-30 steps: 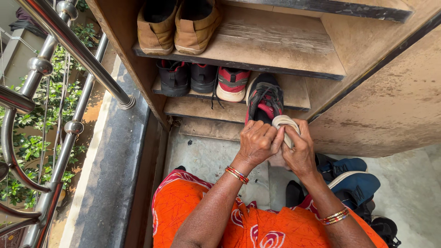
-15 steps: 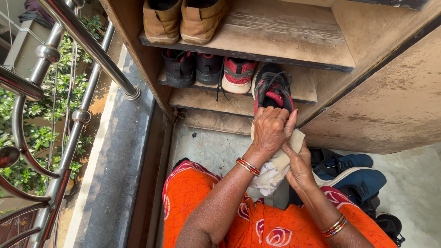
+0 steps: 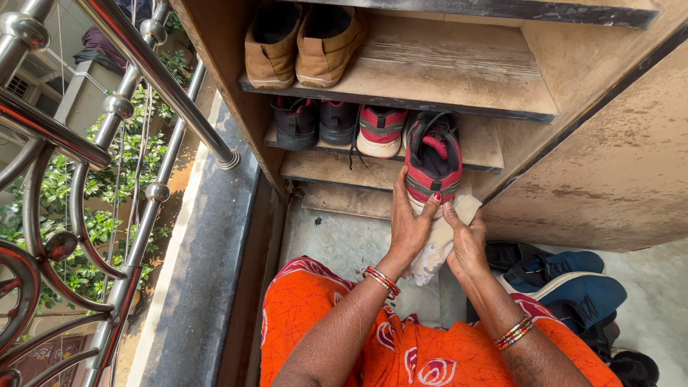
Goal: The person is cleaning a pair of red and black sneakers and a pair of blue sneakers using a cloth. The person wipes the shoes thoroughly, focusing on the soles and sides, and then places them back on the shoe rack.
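Note:
My left hand (image 3: 408,226) grips the heel of a red and black sports shoe (image 3: 432,156), holding it upright in front of the middle shelf (image 3: 326,170) of a wooden shoe rack. Beside it, my right hand (image 3: 466,240) presses a white cloth (image 3: 437,247) against the shoe's heel. The cloth hangs down between both hands. Both wrists wear bangles. My lap is covered in orange patterned fabric (image 3: 337,322).
The shelf holds the matching red shoe (image 3: 380,129) and a black pair (image 3: 312,122). A tan pair (image 3: 304,43) sits on the shelf above. Blue shoes (image 3: 566,283) lie on the floor at right. A steel railing (image 3: 122,143) and a stone ledge run along the left.
The left hand shifted from the cloth to the shoe's heel and lifted the shoe upright. The cloth unfolded and now hangs lower, with the right hand pressing it to the heel.

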